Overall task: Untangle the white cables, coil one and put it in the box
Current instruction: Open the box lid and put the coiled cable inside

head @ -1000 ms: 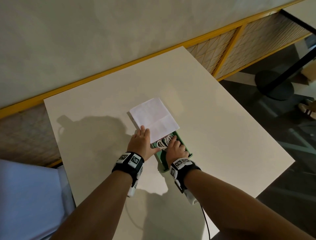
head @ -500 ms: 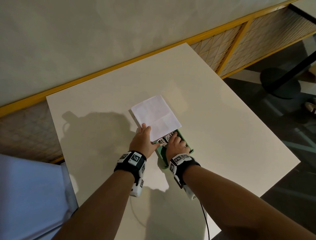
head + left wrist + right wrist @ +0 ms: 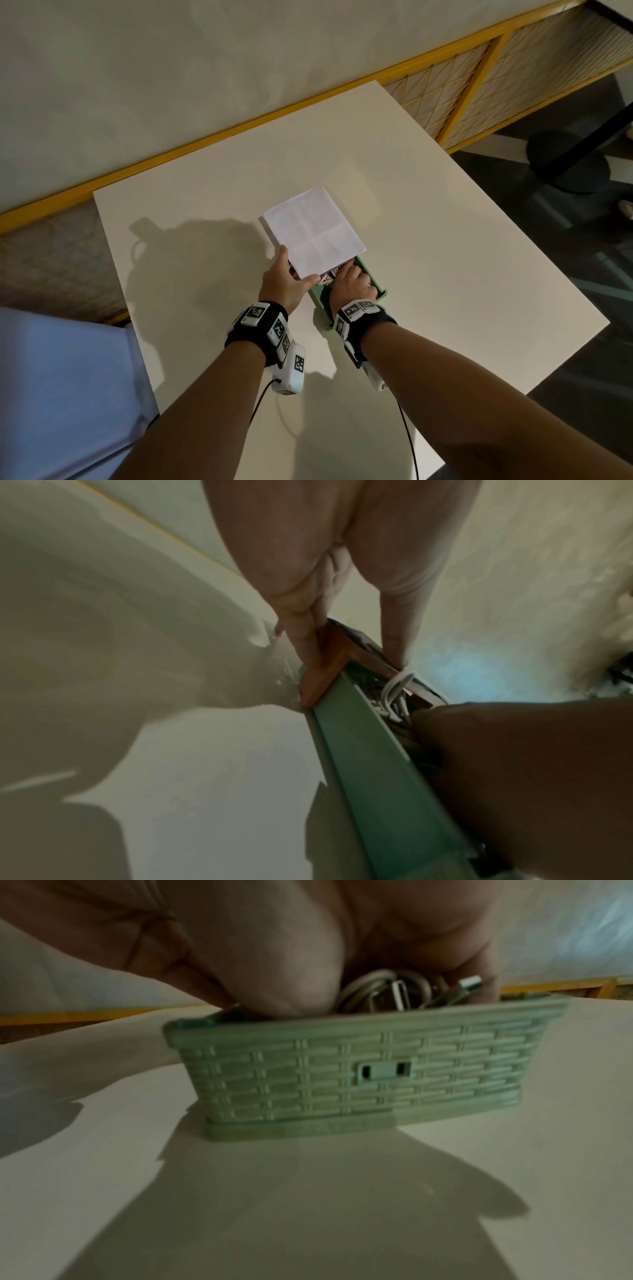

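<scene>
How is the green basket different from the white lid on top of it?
The green basket has woven-look walls; the white lid is smooth, flat, with brown edges. The basket sits on the table; the lid rests on the basket, covering only its far part. The left hand holds the lid; the right hand reaches into the basket.

the white lid (image 3: 313, 231) slides further over the green box (image 3: 371, 281) now, so way less of the coiled cable (image 3: 327, 278) shows at frame centre.
</scene>
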A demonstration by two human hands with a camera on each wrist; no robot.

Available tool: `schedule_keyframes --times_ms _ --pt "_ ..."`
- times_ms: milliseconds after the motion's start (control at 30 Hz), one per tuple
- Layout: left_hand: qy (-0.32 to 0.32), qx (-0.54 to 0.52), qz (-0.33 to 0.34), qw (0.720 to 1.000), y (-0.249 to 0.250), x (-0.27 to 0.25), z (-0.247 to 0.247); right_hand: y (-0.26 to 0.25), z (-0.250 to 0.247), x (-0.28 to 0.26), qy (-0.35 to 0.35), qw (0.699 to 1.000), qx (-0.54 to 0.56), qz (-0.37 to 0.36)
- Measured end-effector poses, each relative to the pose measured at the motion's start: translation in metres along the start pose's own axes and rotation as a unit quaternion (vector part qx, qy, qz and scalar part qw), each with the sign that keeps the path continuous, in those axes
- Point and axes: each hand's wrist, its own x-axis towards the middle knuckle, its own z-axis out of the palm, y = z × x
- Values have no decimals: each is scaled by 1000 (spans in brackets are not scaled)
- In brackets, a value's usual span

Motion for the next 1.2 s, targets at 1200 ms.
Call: schedule_keyframes --times_ms 1200 --pt "20 60 19 998 4 -5 3 56 -42 -32 30 981 143 -129"
